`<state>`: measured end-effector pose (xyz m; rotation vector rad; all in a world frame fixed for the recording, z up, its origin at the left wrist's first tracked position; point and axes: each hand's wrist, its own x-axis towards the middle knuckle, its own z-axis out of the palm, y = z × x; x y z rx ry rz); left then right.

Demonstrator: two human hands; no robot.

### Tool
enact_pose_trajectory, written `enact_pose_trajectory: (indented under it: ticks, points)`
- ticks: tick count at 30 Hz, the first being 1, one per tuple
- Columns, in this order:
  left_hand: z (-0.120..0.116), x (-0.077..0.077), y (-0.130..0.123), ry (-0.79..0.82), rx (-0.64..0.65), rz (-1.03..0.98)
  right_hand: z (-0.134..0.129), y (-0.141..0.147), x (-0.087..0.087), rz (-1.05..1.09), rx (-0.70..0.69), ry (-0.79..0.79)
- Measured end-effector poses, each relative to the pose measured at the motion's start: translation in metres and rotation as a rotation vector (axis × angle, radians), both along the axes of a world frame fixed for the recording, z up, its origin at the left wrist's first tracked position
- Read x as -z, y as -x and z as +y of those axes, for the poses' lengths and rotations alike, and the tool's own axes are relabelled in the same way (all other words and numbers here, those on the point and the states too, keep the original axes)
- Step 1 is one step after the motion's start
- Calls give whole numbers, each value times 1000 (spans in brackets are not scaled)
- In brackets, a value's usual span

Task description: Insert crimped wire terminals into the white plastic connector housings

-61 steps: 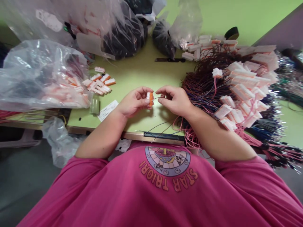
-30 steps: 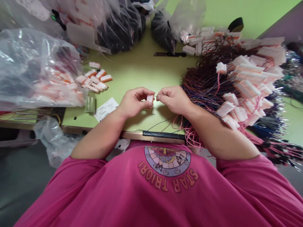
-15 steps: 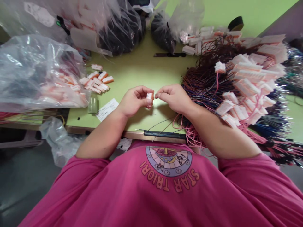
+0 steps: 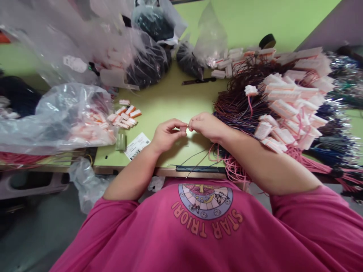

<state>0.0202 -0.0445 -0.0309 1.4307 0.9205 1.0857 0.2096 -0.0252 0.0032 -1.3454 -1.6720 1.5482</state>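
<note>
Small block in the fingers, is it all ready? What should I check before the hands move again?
1. Small block held in left hand: ok.
2. Right hand close to the block: ok.
3. Anything fitted into the block: cannot tell, too small and partly hidden by fingers.
4. Loose white-and-orange blocks lying away from both hands: ok.
5. Loose wires clear of the table's front edge: not ok, one crosses it.

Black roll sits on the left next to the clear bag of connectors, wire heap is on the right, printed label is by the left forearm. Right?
Roll is wrong. The head view shows the black roll at the back right, beyond the wire heap. The heap is on the right, and the printed label is by the left forearm.
</note>
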Motion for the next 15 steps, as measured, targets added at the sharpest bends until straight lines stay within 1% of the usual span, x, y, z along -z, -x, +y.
enact_pose_trajectory:
  ticks: [3, 5, 6, 7, 9, 11, 13, 15]
  points:
    - [-1, 1, -1, 56, 21, -11, 2, 0, 5, 14, -26, -24]
    - [-1, -1, 0, 143, 0, -28, 1, 1, 6, -28, -21, -60]
    - [0, -2, 1, 195, -12, -41, 0, 1, 5, -74, -11, -109]
    - [1, -3, 2, 247, -21, -60, -1, 2, 4, -141, 4, -180]
    - [3, -5, 4, 324, -18, -103, -5, 3, 2, -340, 17, -350]
    - [5, -4, 4, 366, -7, -143, -10, 4, -1, -564, -32, -490]
    - [6, -1, 5, 396, 0, -164, -13, 5, -3, -735, -108, -545]
    - [7, 1, 5, 410, 11, -169, -13, 5, -3, -792, -136, -538]
